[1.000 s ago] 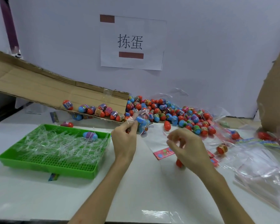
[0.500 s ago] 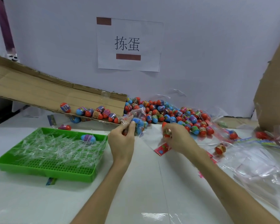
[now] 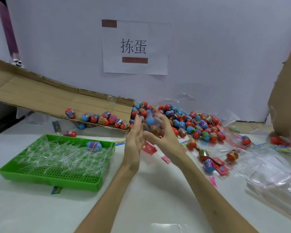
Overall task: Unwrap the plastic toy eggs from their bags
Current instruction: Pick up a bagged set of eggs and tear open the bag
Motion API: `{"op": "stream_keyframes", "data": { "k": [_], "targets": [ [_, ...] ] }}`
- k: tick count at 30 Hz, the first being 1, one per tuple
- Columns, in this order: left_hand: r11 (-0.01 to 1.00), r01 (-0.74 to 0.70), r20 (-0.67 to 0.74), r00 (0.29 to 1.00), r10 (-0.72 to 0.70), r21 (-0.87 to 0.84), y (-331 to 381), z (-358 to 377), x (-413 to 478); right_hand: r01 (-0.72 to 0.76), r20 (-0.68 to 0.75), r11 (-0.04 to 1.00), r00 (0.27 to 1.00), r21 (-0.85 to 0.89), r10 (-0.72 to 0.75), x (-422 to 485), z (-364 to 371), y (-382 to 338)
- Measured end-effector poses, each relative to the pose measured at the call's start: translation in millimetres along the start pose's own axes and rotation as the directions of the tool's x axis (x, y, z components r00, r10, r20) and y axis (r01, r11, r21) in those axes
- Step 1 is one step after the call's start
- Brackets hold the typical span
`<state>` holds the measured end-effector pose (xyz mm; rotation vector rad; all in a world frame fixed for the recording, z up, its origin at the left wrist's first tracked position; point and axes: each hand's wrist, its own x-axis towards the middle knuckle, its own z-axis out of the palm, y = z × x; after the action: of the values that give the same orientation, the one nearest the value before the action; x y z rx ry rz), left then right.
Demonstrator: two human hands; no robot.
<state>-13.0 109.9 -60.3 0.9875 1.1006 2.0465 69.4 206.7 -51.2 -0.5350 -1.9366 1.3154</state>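
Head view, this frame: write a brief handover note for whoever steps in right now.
Left hand: fingers straight, against the clear plastic bag of toy eggs.
Right hand: curled round that bag, blurred.
Done: loose red and blue plastic eggs piled behind the hands; empty clear bags at right.
To do: open the held bag; a few eggs, seemingly still bagged, lie on the white table.
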Motion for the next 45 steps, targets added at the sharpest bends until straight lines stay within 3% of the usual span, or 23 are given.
{"op": "stream_keyframes", "data": {
  "k": [2, 4, 6, 7, 9, 11, 14, 19, 23, 27, 32, 37, 41, 45],
  "targets": [
    [1.000, 0.014, -0.071, 0.997, -0.013, 0.020, -2.8, -2.8, 3.3, -0.017, -0.138, 0.999, 0.990, 0.050, 0.023, 0.4, -5.2, 4.6],
    [0.967, -0.036, -0.236, 0.967, 0.098, 0.251, -4.1, -8.6, 6.5, -0.077, -0.205, 0.985, 0.973, 0.158, 0.108, 1.8, -15.6, 4.3],
    [0.898, -0.027, -0.302, 0.937, 0.177, 0.440, -5.6, -15.6, 7.9, -0.148, -0.160, 0.958, 0.968, 0.246, 0.191, 2.4, -27.7, 3.1],
    [0.899, 0.010, -0.286, 0.950, 0.128, 0.437, -6.4, -18.2, 8.5, -0.173, -0.114, 0.939, 0.970, 0.297, 0.215, 1.7, -32.0, 2.4],
    [0.940, 0.153, -0.192, 0.977, -0.097, 0.305, -5.3, -18.7, 9.8, -0.189, -0.063, 0.911, 0.972, 0.368, 0.227, -0.4, -37.1, 0.5],
    [0.933, 0.263, -0.079, 0.965, -0.251, 0.245, -8.1, -15.6, 11.1, -0.168, -0.083, 0.913, 0.973, 0.372, 0.214, -1.8, -39.8, -3.3],
    [0.918, 0.239, -0.035, 0.970, -0.241, 0.316, -12.6, -11.2, 10.1, -0.148, -0.119, 0.935, 0.974, 0.323, 0.195, -2.0, -46.0, -5.5],
    [0.900, 0.281, -0.004, 0.955, -0.297, 0.334, -16.7, -11.7, 9.4, -0.271, -0.051, 0.886, 0.949, 0.377, 0.312, -2.2, -52.9, -4.9],
    [0.912, 0.311, 0.067, 0.938, -0.340, 0.268, -14.3, -11.3, 8.6, -0.260, -0.120, 0.887, 0.938, 0.383, 0.326, -0.6, -54.9, -2.3],
    [0.897, 0.261, 0.168, 0.927, -0.336, 0.357, -13.5, -7.5, 4.2, -0.250, -0.116, 0.909, 0.946, 0.334, 0.303, -3.2, -54.2, -2.7],
    [0.883, 0.182, 0.072, 0.969, -0.235, 0.432, -16.8, -3.4, 2.4, -0.158, -0.101, 0.978, 0.980, 0.140, 0.173, -7.5, -40.2, -7.8],
    [0.921, 0.229, -0.078, 0.973, -0.216, 0.315, -16.2, -11.0, 6.8, -0.222, 0.034, 0.968, 0.975, 0.120, 0.220, -6.2, -38.1, -7.4],
    [0.921, 0.310, -0.088, 0.951, -0.297, 0.237, -16.1, -12.3, 6.8, -0.168, -0.058, 0.984, 0.983, 0.063, 0.172, -7.4, -37.0, -5.5],
    [0.900, 0.283, -0.002, 0.954, -0.299, 0.332, -16.2, -11.5, 6.8, -0.128, -0.142, 0.980, 0.978, 0.150, 0.149, -7.2, -41.7, -4.3]
  ]
}}
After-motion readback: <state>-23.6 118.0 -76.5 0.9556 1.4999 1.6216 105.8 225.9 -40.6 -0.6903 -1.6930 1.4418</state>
